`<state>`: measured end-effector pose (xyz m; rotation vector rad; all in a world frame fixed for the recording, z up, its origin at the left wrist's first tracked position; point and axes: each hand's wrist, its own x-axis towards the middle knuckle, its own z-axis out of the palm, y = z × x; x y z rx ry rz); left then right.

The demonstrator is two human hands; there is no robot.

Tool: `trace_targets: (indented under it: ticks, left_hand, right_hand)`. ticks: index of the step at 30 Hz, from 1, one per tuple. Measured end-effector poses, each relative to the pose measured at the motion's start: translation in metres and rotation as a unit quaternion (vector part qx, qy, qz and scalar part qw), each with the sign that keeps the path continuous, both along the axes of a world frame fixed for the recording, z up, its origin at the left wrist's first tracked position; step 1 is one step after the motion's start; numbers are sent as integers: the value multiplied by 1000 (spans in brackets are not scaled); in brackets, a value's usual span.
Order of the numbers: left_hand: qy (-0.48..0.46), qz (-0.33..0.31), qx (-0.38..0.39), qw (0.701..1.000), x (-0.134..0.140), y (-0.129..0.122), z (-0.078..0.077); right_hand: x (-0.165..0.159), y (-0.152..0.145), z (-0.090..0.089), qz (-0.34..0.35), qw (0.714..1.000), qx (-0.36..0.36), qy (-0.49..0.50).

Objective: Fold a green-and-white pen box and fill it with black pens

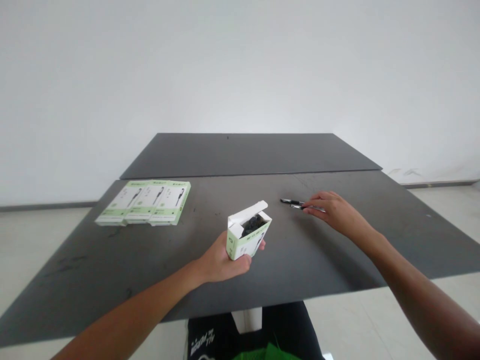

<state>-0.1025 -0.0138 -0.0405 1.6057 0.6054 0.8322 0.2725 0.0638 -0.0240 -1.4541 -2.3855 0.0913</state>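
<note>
My left hand (225, 262) is wrapped round a small white and green carton (243, 245), held tilted above the near part of the table. Its top flap stands up, and the dark ends of pens packed inside show in the opening. To the right, my right hand (332, 210) has its fingers pinched on a clear-barrelled pen (296, 206) low over the table. A second black pen (287, 201) lies close beside it, its other end hidden by the fingers. Whether that one is gripped too I cannot make out.
Three closed cartons of the same print (144, 202) lie flat side by side at the left of the dark grey table (217, 195). Behind a seam lies another dark panel (247, 152), up against a white wall. The table's front edge runs just before my lap.
</note>
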Motion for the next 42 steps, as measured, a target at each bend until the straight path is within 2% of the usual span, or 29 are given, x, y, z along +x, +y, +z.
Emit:
trace_targets:
  ticks: [4, 6, 7, 9, 11, 13, 16, 21, 26, 31, 36, 42]
  left_hand:
    - [-4, 0, -6, 1000, 1, 0, 0]
    - [-4, 2, -13, 1000, 2, 0, 1]
    - [-5, 4, -14, 1000, 2, 0, 1]
    - [-7, 4, -10, 1000, 2, 0, 1]
    - [-7, 2, -3, 1000, 3, -1, 1]
    - [-5, 0, 4, 1000, 3, -1, 0]
    - [-6, 8, 15, 1000, 4, -2, 0]
    - [5, 8, 31, 999, 4, -2, -1]
    - [-21, 6, 43, 999, 5, -3, -1]
    - [-32, -2, 60, 998, 7, -2, -3]
    - [-23, 1, 64, 998, 6, -1, -10]
    - [-31, 8, 48, 998, 7, 0, -8]
  right_hand:
    - [-25, -33, 30, -36, 996, 22, 83]
    - [-47, -53, 47, -48, 976, 29, 209]
    - [-60, -63, 55, -40, 952, 31, 303]
    - [-89, -81, 69, 5, 874, 56, 483]
    - [-119, -97, 80, 48, 805, 90, 584]
    - [-145, -106, 86, 62, 768, 114, 627]
    - [-170, -111, 87, 60, 750, 112, 649]
    - [-178, -108, 79, 73, 759, 60, 645]
    - [-177, -106, 74, 66, 814, 62, 574]
    - [-173, -105, 74, 56, 834, 97, 540]
    - [-171, -104, 73, 84, 908, 45, 408]
    - [-172, -96, 76, 111, 938, 36, 327]
